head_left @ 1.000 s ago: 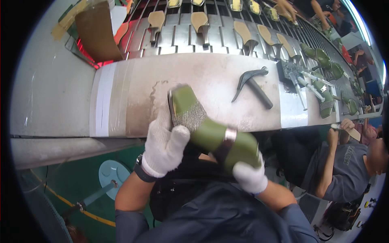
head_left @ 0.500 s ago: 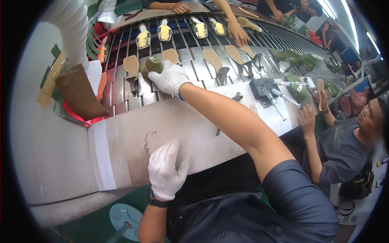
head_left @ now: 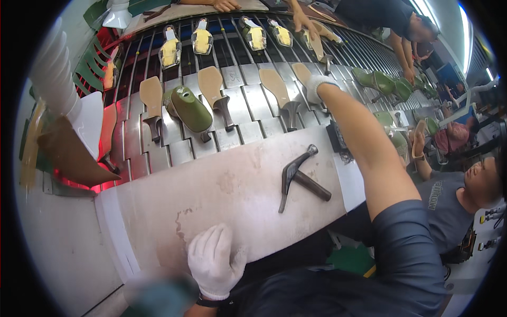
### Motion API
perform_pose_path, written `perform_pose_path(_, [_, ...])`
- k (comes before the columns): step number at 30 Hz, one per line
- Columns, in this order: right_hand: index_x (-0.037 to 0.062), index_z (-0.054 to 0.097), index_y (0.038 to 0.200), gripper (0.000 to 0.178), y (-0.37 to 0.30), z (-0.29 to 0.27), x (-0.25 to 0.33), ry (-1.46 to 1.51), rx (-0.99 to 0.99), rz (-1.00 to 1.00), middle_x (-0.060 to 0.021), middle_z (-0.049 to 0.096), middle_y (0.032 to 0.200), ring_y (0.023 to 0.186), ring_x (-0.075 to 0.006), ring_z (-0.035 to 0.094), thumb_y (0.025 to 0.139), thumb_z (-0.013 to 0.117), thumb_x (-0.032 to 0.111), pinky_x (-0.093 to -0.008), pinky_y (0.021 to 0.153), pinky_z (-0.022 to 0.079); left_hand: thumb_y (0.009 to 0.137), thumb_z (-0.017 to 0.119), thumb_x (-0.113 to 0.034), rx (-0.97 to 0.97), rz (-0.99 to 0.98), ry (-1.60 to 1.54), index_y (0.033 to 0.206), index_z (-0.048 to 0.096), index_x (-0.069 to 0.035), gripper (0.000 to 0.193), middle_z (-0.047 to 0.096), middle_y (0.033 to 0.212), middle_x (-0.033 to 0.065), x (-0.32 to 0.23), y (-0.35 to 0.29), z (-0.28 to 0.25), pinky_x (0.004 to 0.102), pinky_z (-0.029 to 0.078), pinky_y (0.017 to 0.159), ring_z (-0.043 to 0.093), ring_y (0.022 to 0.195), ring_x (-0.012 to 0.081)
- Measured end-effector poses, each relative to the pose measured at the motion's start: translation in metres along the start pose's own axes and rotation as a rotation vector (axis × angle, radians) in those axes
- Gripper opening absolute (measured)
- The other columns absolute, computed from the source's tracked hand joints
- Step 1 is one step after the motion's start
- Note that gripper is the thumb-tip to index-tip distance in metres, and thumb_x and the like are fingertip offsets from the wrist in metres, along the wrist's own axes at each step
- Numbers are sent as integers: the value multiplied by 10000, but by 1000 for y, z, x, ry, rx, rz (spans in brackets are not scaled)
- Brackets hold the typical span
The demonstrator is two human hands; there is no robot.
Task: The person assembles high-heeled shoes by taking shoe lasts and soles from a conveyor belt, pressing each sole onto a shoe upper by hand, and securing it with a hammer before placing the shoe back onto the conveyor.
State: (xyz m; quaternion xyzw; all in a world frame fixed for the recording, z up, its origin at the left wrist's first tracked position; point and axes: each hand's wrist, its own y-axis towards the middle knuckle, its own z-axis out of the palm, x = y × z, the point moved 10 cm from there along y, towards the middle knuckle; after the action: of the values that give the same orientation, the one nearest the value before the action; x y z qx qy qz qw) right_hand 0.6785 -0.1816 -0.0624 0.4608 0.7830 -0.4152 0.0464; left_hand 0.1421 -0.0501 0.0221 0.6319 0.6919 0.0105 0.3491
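My right hand [head_left: 318,89], in a white knit glove, reaches across the conveyor and closes around the heel end of a tan heeled sole [head_left: 302,73]; its fingertips are partly hidden. My left hand [head_left: 215,261], also gloved, rests at the bench's near edge, holding nothing, fingers loosely bent and thumb apart. A green shoe upper on its last [head_left: 191,110] lies on the slats between two more heeled soles, the left one [head_left: 152,98] and the right one [head_left: 211,84]. Another heeled sole [head_left: 273,87] lies nearer my right hand. A hammer [head_left: 298,179] is on the metal bench [head_left: 248,211].
Yellow-padded shoe parts [head_left: 202,39] line the far rods. Across the conveyor, another person's hand [head_left: 306,24] touches a tan sole [head_left: 313,46]. A brown flap [head_left: 76,150] and white hose [head_left: 53,74] stand left. A co-worker [head_left: 449,206] sits right, near green shoes [head_left: 383,82].
My right hand has let go of the green shoe and moved right to a heeled sole. The view has shifted, showing the whole hammer. My left hand stays near the bench edge.
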Motion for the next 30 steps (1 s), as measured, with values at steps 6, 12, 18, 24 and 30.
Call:
perform_pose_path(6, [52,811,1273,372,40,-46,-16,-568,-268,-72,-207,788,1306,1219,-368,765,998,618,211,-488,1036,604,905,827,-273,50,-35,31,1220,732,37,452,768,1167,213,3,8,4,510,552,952,735,1049,413])
perform_pose_path(12, [-42,764,1188,499,15,-160,-104,796,-1249,82,-312,753,1226,1208,-505,695,1008,541,367,-526,1098,539,923,800,-352,92,29,61,1169,736,45,472,775,1069,215,12,4,15,503,558,892,741,975,380])
perform_pose_path(18, [-62,606,1399,677,101,-204,-56,535,-824,131,-338,697,1388,1285,-435,713,1036,569,508,-520,1096,557,901,724,-362,-109,154,146,860,697,-84,283,742,810,76,32,-13,24,423,587,668,732,759,248])
perform_pose_path(24, [-36,497,1533,722,153,-207,-37,498,-685,284,-295,673,1473,1361,-402,687,982,706,380,-502,1140,552,979,720,-434,-253,222,238,916,687,-96,345,755,863,46,20,-28,18,395,571,764,724,813,208])
perform_pose_path(30, [-3,533,1540,704,72,-186,-48,465,-555,253,-269,684,1472,1373,-411,676,992,682,414,-471,1143,554,919,783,-353,88,-67,38,1109,743,-28,379,783,973,123,20,12,3,456,560,787,742,865,311])
